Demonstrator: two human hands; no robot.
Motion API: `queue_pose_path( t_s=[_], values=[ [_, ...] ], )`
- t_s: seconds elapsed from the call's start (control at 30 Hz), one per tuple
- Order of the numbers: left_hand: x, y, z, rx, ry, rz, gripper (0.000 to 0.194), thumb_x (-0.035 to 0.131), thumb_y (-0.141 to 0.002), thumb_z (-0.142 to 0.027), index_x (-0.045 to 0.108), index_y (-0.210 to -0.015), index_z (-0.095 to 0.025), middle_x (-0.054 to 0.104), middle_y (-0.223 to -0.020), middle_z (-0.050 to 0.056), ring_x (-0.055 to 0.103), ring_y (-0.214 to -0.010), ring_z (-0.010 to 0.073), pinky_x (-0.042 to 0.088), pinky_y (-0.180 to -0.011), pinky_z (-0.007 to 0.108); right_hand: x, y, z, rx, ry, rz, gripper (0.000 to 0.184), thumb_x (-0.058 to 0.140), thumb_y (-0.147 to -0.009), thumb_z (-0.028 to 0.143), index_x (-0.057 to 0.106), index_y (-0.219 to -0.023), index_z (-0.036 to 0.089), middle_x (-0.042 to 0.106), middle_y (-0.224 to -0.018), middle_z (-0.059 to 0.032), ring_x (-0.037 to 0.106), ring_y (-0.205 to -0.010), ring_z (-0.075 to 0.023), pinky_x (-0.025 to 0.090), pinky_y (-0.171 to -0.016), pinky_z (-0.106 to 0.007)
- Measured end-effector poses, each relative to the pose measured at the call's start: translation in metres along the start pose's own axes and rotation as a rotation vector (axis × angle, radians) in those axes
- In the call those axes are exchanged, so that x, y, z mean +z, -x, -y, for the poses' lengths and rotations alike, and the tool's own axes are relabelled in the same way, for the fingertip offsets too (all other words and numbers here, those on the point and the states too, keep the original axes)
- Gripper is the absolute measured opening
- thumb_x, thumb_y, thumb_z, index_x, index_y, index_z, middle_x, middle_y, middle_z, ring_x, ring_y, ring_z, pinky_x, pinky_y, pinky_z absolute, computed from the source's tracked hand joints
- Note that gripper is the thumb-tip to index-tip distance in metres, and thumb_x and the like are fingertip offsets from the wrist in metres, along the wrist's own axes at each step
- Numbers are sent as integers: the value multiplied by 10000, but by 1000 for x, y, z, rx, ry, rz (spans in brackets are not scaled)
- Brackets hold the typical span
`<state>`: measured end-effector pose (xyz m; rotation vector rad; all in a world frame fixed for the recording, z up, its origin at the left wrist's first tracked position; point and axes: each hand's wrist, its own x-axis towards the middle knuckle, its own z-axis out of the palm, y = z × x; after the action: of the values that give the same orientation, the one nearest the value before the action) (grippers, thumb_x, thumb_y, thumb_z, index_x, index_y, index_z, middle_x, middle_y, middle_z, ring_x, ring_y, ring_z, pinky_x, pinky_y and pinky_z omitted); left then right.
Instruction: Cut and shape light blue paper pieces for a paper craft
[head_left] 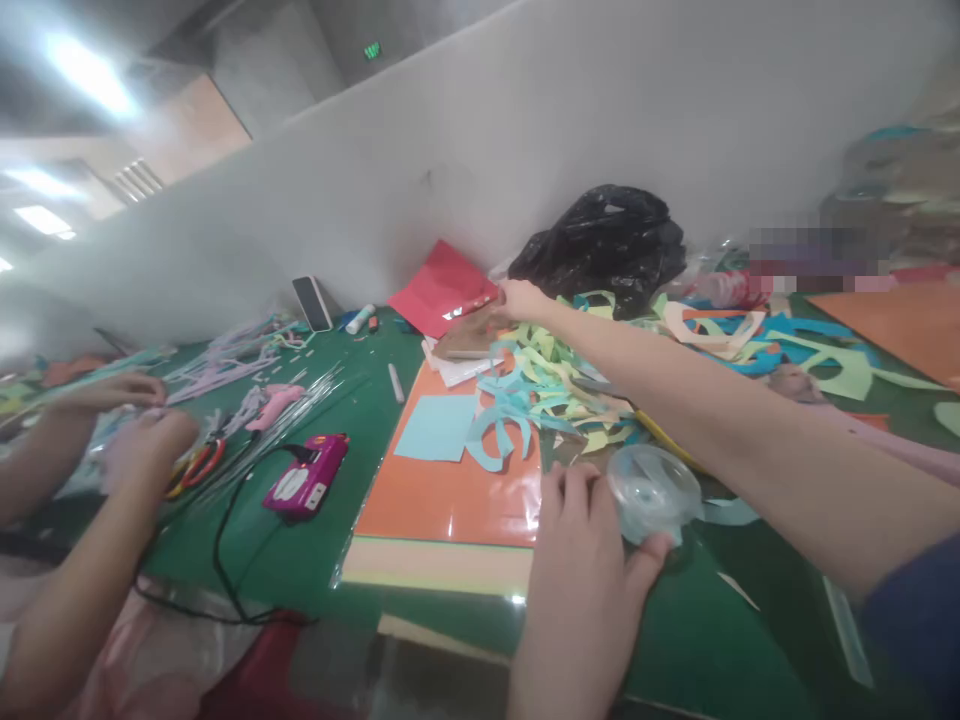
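My left hand is near the table's front edge, over the orange sheets. Between its thumb and curled fingers sits a roll of clear tape. My right hand reaches to the back, its fingers pinched at the right corner of a red paper that leans against the wall. A brown, flat piece lies just below that hand. A light blue paper square rests on the orange sheets. Cut paper scraps in green, yellow and blue pile up under my right forearm.
At the left, another person's hands work beside scissors, a pink glue gun and a magenta box with a black cable. A phone leans on the wall. Behind my right forearm lies a black plastic bag.
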<state>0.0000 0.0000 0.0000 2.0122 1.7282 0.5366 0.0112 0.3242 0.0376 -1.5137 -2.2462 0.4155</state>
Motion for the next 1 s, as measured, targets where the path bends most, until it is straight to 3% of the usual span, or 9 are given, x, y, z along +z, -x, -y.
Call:
queue_pose_path(
  t_s=[0.23,0.37,0.7,0.9,1.0],
  values=[
    [0,1,2,26,-5,-18,440,696,-893,-346,597,-1291,-187,601,-1269,120,512,-1236,335,480,-1072,542,-5,-2,1,113,-158,53,345,679,-932,351,723,-1149,86,763,-934,-141,733,-784,-230,580,-695,-301],
    [1,2,2,33,-10,-34,450,681,-904,-360,584,-1316,-206,604,-1254,119,510,-1246,335,484,-1064,545,-12,-4,2,172,-247,58,424,678,-944,388,706,-1206,56,760,-906,-154,719,-697,-216,585,-626,-318],
    [0,1,1,17,-9,-24,420,703,-888,-341,615,-1268,-187,613,-1251,121,512,-1255,346,477,-1069,530,-35,7,1,183,-414,31,371,610,-1005,329,667,-1309,123,775,-935,-163,755,-810,-245,605,-692,-346],
    [-1,2,1,1,0,18,428,652,-927,-355,598,-1312,-175,587,-1329,120,467,-1320,346,421,-1136,552,-60,19,1,179,-605,53,289,646,-991,301,669,-1219,126,754,-950,-117,738,-843,-169,617,-757,-275],
    [-1,1,2,-21,-19,41,435,648,-928,-370,603,-1306,-159,570,-1361,126,437,-1349,361,406,-1145,565,-80,34,1,157,-713,94,158,630,-1001,281,685,-1057,145,744,-975,-85,723,-845,-118,610,-814,-230]
  ],
)
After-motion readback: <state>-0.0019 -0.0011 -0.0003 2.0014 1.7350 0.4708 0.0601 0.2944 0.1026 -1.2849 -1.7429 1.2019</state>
